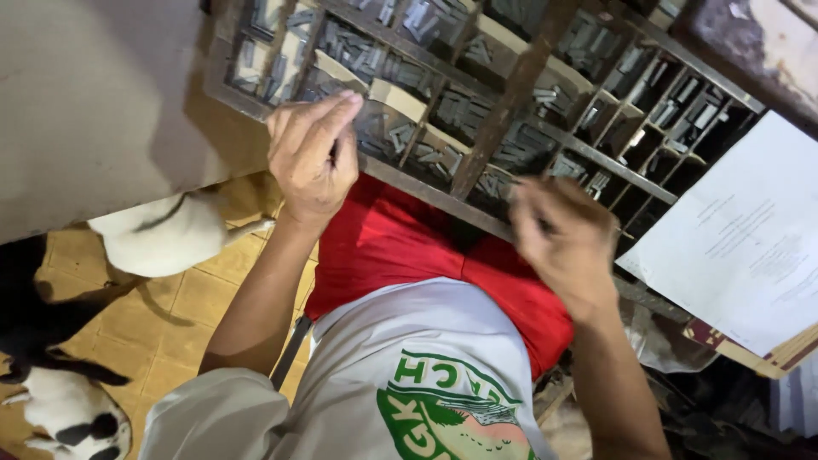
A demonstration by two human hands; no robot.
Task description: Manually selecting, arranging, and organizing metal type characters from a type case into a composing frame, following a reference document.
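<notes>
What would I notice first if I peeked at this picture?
First, the wooden type case along the top, its little compartments full of grey metal type pieces. The left hand pinches at its near edge, and the blurred right hand hovers beside it. A black-and-white animal lies on the tiled floor at lower left.

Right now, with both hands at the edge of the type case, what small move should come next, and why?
Probably steady the right hand first: it is blurred at the case's near edge, so what its fingers hold cannot be told. The left hand already rests with pinched fingers on the rim of the wooden type case, beside compartments of grey metal type.
</notes>
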